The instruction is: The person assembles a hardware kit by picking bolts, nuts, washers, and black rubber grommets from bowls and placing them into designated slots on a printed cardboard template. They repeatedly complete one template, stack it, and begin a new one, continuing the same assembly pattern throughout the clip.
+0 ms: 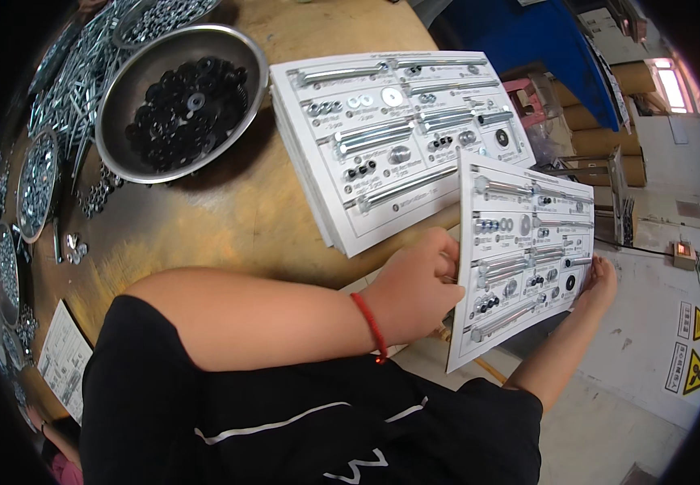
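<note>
My left hand [418, 287], with a red cord bracelet on its wrist, has its fingers curled at the left edge of a white hardware card [472, 323]. My right hand [600, 283] grips the card's right edge. The card is tilted upright in front of my body and shows rows of bolts, nuts and washers; I cannot tell whether they are printed or real. Just beyond it, a thick stack of matching cards [305, 145] lies on the wooden table [285, 234], partly covered by the held card.
A steel bowl [257, 93] of black washers stands left of the stack. Loose long bolts [83, 89] and trays of small metal parts [36, 186] fill the table's left side. At lower left are another card [63, 360] and another person's hand [36, 419].
</note>
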